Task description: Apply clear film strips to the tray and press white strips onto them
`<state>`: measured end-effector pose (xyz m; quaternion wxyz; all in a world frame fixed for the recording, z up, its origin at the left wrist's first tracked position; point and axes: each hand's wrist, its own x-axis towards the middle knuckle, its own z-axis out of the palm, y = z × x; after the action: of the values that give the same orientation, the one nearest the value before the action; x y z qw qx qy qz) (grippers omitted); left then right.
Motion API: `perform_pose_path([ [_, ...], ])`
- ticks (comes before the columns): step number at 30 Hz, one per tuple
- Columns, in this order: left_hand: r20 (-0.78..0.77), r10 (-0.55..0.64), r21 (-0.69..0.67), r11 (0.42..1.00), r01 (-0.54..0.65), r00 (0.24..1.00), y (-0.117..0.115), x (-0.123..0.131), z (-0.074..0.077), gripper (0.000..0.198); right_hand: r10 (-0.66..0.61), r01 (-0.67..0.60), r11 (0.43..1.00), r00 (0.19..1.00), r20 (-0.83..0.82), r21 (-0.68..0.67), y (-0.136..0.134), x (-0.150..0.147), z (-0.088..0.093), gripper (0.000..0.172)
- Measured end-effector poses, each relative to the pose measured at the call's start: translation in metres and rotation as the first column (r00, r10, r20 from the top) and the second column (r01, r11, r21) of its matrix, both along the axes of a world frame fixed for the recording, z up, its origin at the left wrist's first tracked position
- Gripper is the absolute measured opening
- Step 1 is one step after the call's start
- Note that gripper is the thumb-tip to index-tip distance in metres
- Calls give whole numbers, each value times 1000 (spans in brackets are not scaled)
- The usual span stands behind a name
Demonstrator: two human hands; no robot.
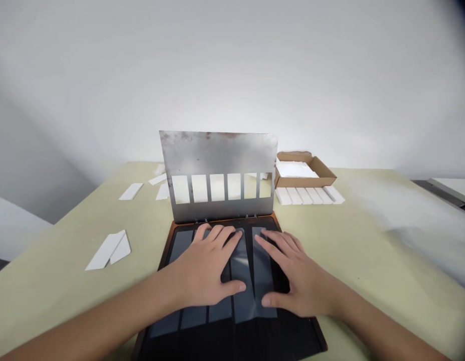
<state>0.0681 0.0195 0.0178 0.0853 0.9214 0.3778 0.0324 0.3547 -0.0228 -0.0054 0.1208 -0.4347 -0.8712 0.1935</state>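
A black board point(262, 341) with a brown rim lies in front of me. On it, several glossy, see-through strips lie side by side, lengthwise away from me. Hinged to its far edge, a metal plate point(217, 153) with a row of rectangular cut-outs stands raised. My left hand point(207, 263) is spread flat over the middle strips, its index finger and thumb on a strip point(244, 307) right of centre. With fingers apart, my right hand point(302, 276) touches the rightmost strip point(260, 273). A narrow dark gap separates these two strips. The left hand partly hides the strips beneath it.
Behind on the right, a cardboard box point(324, 173) holds white pieces, with a row of white stacks point(307, 195) before it. Loose white cards point(106, 250) lie on the left of the pale yellow-green table point(367, 260). A wall point(217, 65) rises behind.
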Motion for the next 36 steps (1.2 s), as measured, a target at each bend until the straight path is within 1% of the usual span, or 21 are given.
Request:
perform_pose_path([
  [2,-9,7,-15,1000,-7,1000,0,0,1,95,28,-27,999,999,38,-40,-4,0,2,112],
  [8,-37,15,-66,998,-18,999,2,0,5,100,76,-69,991,995,61,-114,-3,10,6,112],
  [11,-41,16,-81,997,-20,999,3,-1,6,103,88,-79,990,994,70,-119,-1,9,3,110],
  [13,-39,19,-87,996,-22,999,4,-2,7,105,72,-65,993,995,65,-101,-1,6,0,108],
  [14,-38,19,-91,996,-22,999,5,-2,7,106,51,-47,995,997,54,-84,0,5,-2,102],
  [15,-36,18,-94,995,-22,999,6,-3,8,106,23,-21,998,999,37,-66,0,3,-4,93],
  [18,-30,26,-97,995,-29,999,8,-3,10,100,-66,65,997,997,-32,-34,3,0,-8,57],
  [19,-28,36,-93,995,-38,999,9,-2,11,97,-80,78,996,996,-51,-33,3,0,-9,51],
  [20,-27,47,-86,995,-49,999,10,-2,11,93,-84,82,996,994,-63,-33,4,0,-10,49],
  [22,-25,72,-70,995,-74,997,11,-1,11,87,-78,77,997,994,-74,-23,5,0,-11,49],
  [25,-26,93,-53,994,-94,995,14,-1,9,84,-76,75,997,994,-76,-15,6,0,-12,53],
  [29,-24,94,-39,995,-95,995,16,-2,7,79,-101,96,994,992,-73,-60,6,-1,-13,51],
  [36,-9,95,-25,995,-95,995,19,-4,6,75,-103,97,991,992,-76,-89,7,0,-16,57],
])
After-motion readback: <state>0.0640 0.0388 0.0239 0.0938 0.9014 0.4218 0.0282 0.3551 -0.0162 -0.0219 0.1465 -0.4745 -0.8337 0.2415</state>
